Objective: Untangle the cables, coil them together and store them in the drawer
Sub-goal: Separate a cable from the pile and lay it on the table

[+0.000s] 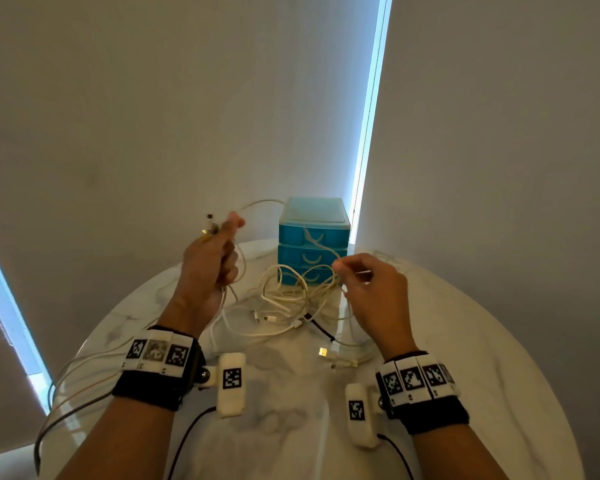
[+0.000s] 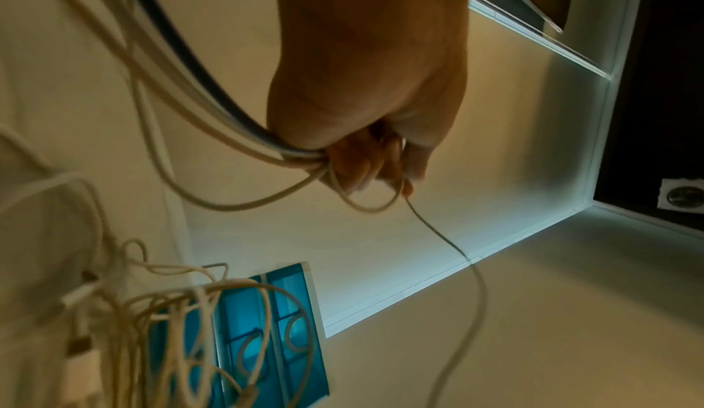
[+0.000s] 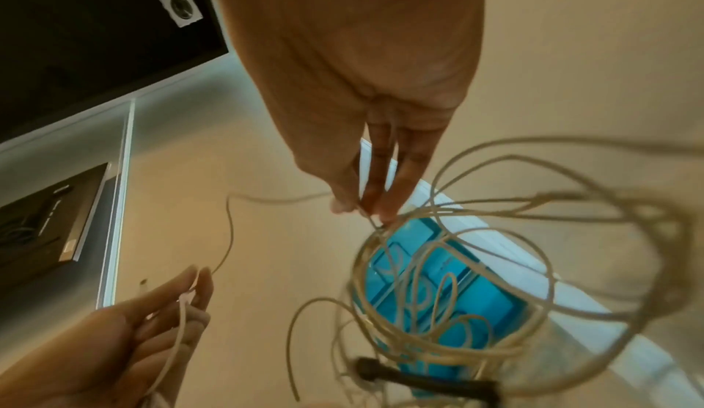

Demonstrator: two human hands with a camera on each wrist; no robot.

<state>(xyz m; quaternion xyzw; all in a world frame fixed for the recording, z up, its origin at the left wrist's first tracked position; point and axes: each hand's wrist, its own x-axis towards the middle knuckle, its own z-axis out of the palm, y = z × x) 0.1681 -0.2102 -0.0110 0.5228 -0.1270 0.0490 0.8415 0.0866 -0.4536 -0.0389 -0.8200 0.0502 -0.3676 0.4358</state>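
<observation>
Both hands are raised above the table (image 1: pixel 465 341) and engaged with the cables. Left hand (image 1: pixel 210 258): fingers curled round a bundle of several strands, white with one dark strand among them in the left wrist view, plug ends (image 1: pixel 210 225) projecting above the fist. Right hand (image 1: pixel 371 289): thumb and fingertips (image 3: pixel 384 212) pinching a single thin white strand that arcs across to the left hand.

Tangle of cables (image 1: pixel 291 299): partly lifted below the right hand, the remainder lying on the marble top in front of the blue drawer unit (image 1: pixel 312 237). Long loops from the left hand's bundle trail over the near left edge of the table.

Handling judgement: the cables are light, limp and springy; loops will slide and re-knot if pulled hard. Best held near a plug end, feeding one strand through at a time, since the connectors are likely to snag in loops.

Limits of observation: all three drawers appear closed, though loose loops cross their fronts. The number of separate cables cannot be counted; the wrist views are blurred. A black-sheathed piece (image 1: pixel 321 329) lies within the tangle; whether it is a cable or a tie cannot be determined.
</observation>
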